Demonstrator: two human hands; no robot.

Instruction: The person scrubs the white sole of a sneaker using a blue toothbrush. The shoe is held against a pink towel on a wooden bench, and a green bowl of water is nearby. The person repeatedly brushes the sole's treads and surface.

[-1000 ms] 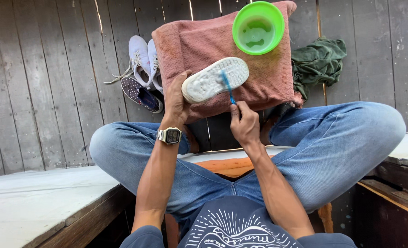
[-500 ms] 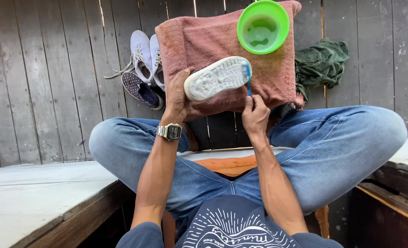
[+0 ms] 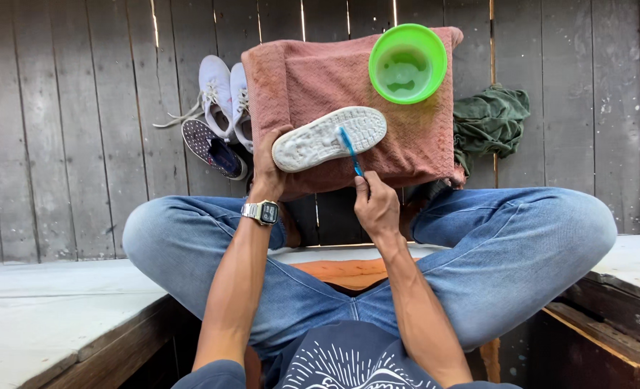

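My right hand [image 3: 376, 205] is gripping a blue toothbrush [image 3: 350, 151], fingers closed around its handle, and its head is touching the white sole of a sneaker [image 3: 329, 138]. My left hand [image 3: 267, 173] is clamping that sneaker by its heel end, sole up, on a pink towel [image 3: 320, 72]. A green bowl [image 3: 408, 63] is sitting on the towel's far right corner. Other shoes [image 3: 219, 115] are lying left of the towel, and a green cloth [image 3: 490, 122] is lying to its right.

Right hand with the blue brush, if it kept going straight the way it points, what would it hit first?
The right hand points up the frame along the blue brush, whose head already lies on the white shoe sole. So the sole comes first; past it, probably the pink towel, though depth is unclear.
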